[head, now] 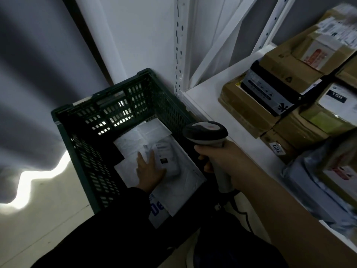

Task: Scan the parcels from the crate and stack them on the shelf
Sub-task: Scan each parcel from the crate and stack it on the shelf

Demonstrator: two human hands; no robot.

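Partly done, I judge: boxes (pixel 289 74) fill the shelf (pixel 212 105) at right; several parcels (pixel 135 136) are left in the crate (pixel 77 107), centre-left; left hand (pixel 149 171) lies flat on them, gripping nothing; right hand (pixel 222 157) clasps the scanner (pixel 205 132).

We have the crate (pixel 92 120) on the floor (pixel 48 209) to our left, tucked against the shelf's (pixel 208 105) upright post (pixel 178 55). Inside it, flat parcels (pixel 146 132) lie overlapping on the bottom, and our left hand (pixel 149 172) rests on a small parcel (pixel 168 159) on top of them. Our right hand (pixel 222 157) holds the scanner (pixel 206 132) just right of the crate, in front of the shelf, where boxes (pixel 286 74) sit stacked further right.
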